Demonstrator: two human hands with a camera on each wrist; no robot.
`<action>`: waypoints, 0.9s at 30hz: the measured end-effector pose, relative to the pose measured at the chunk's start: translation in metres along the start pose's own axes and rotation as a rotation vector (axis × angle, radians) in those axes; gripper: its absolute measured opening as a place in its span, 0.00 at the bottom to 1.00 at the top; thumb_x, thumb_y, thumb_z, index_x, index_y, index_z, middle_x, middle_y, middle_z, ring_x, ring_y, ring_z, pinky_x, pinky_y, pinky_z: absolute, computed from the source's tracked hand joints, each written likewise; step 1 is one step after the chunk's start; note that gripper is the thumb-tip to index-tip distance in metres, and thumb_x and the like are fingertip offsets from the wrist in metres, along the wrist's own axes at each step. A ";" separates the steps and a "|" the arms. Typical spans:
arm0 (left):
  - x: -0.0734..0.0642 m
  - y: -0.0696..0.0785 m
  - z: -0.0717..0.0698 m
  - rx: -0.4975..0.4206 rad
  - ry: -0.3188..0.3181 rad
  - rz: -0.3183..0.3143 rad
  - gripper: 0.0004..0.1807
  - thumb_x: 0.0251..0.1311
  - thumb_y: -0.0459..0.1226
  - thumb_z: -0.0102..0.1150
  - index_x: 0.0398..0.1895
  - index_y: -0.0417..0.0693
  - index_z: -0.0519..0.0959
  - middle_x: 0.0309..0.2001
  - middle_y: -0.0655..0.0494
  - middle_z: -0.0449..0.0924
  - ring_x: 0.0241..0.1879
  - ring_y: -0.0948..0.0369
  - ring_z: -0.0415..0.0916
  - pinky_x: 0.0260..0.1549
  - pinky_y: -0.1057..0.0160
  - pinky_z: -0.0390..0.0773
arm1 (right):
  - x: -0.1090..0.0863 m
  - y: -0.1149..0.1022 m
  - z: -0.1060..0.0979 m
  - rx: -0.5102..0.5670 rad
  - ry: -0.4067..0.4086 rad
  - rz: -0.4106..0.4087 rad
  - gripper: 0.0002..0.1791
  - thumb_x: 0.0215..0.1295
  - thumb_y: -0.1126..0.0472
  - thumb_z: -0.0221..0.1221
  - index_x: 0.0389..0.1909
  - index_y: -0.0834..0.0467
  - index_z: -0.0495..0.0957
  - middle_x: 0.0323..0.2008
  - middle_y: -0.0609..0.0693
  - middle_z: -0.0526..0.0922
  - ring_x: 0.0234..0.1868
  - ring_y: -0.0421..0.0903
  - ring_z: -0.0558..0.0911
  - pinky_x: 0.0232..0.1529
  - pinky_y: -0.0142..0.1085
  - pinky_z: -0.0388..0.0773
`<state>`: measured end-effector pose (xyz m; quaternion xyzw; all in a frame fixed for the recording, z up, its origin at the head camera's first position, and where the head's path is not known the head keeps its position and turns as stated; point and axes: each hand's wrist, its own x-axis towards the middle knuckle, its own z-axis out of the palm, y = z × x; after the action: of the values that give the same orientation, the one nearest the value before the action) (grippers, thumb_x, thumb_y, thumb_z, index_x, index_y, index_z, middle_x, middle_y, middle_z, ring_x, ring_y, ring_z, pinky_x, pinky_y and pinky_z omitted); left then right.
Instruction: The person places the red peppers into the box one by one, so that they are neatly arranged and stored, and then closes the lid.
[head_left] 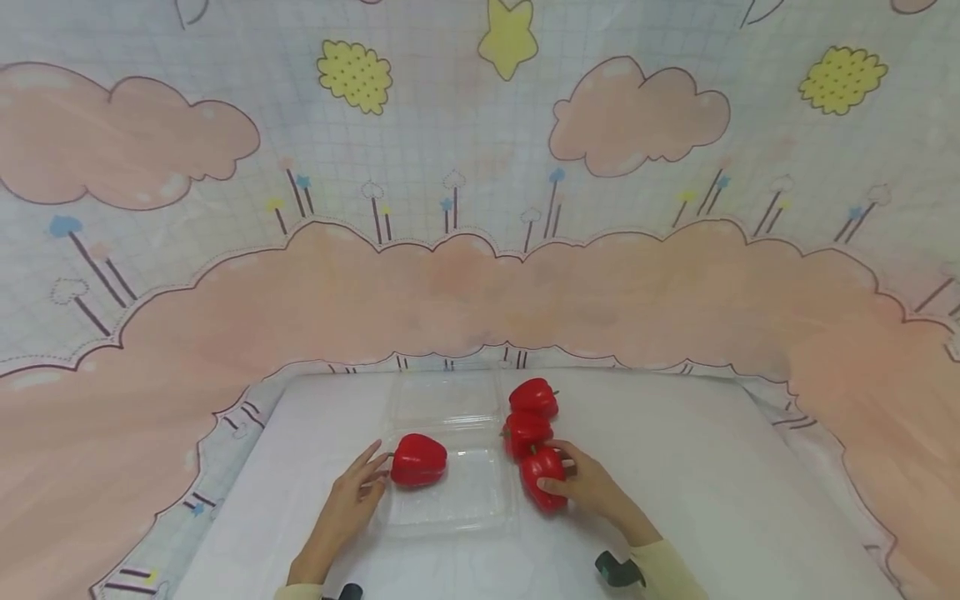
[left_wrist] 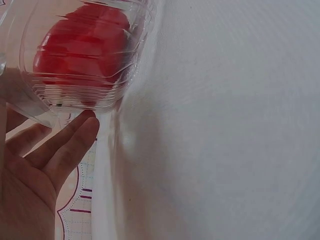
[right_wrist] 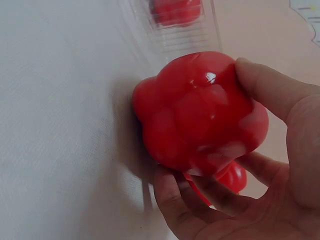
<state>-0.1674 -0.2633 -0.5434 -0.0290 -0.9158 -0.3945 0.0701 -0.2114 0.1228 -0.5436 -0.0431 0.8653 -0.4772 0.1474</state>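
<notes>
My right hand grips a glossy red bell pepper, thumb on one side and fingers round the other. Its lobed end faces the right wrist camera, low over the white cloth. Another red bell pepper lies on its side in the left part of a clear plastic clamshell box, stem to the left. My left hand is at the box's left side with loosely extended fingers. In the left wrist view its fingertips are right at the ridged wall of the box.
Two more red bell peppers, a nearer one and a farther one, lie right of the box. Its clear lid is folded back flat. A white cloth covers the table, and a patterned curtain hangs behind.
</notes>
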 end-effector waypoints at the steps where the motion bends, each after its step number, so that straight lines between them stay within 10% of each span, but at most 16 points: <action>1: 0.000 0.000 0.001 -0.006 -0.005 0.000 0.25 0.65 0.32 0.57 0.66 0.43 0.72 0.73 0.47 0.63 0.55 0.48 0.82 0.48 0.60 0.85 | -0.001 0.001 -0.001 -0.001 0.003 0.005 0.42 0.50 0.48 0.73 0.66 0.49 0.67 0.58 0.56 0.77 0.59 0.58 0.75 0.41 0.49 0.87; 27: 0.000 0.001 -0.003 0.005 -0.012 -0.004 0.26 0.65 0.32 0.57 0.67 0.42 0.71 0.73 0.46 0.63 0.56 0.49 0.81 0.49 0.60 0.85 | -0.009 -0.015 -0.037 0.060 0.080 -0.083 0.43 0.51 0.48 0.72 0.69 0.48 0.65 0.63 0.54 0.74 0.61 0.57 0.75 0.44 0.47 0.87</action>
<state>-0.1668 -0.2648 -0.5405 -0.0296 -0.9171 -0.3923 0.0639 -0.2148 0.1462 -0.5107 -0.0556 0.8532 -0.5100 0.0940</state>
